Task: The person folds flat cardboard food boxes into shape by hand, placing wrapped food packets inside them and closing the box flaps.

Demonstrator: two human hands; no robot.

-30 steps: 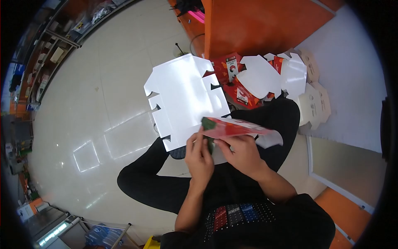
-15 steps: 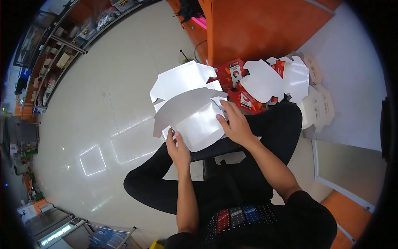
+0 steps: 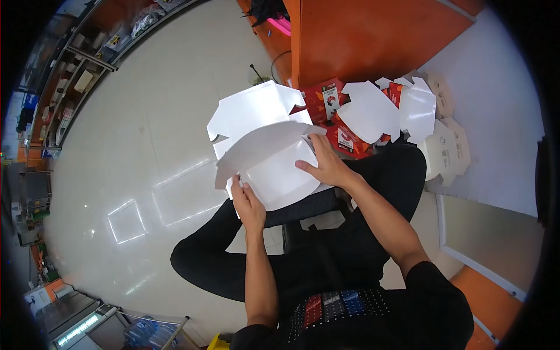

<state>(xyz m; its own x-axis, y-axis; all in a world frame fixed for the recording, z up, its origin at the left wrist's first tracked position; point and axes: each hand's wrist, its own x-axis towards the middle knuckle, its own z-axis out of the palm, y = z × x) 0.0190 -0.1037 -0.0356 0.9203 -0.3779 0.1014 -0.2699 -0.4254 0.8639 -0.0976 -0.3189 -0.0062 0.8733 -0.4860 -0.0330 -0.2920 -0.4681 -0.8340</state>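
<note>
A partly folded white cardboard box (image 3: 274, 175) rests at the person's lap, its inside facing up and a curved flap raised across its middle. Beyond that flap a wide white panel (image 3: 256, 111) with notched corners stretches out over the floor. My left hand (image 3: 248, 204) grips the box's left corner, fingers around the edge and thumb on the inside. At the right side wall, my right hand (image 3: 328, 164) holds the box, its thumb reaching inside and its fingers at the upper right corner.
Red printed and white cardboard pieces (image 3: 367, 112) lie to the right, beside beige boxes (image 3: 446, 149). An orange cabinet (image 3: 373, 41) stands behind them. Shelves (image 3: 87, 58) line the upper left; water bottles (image 3: 149, 333) are at the lower left.
My right thumb has moved inward over the box's side, and my left hand has shifted slightly left. The box's side walls look more upright, and the view has shifted slightly.
</note>
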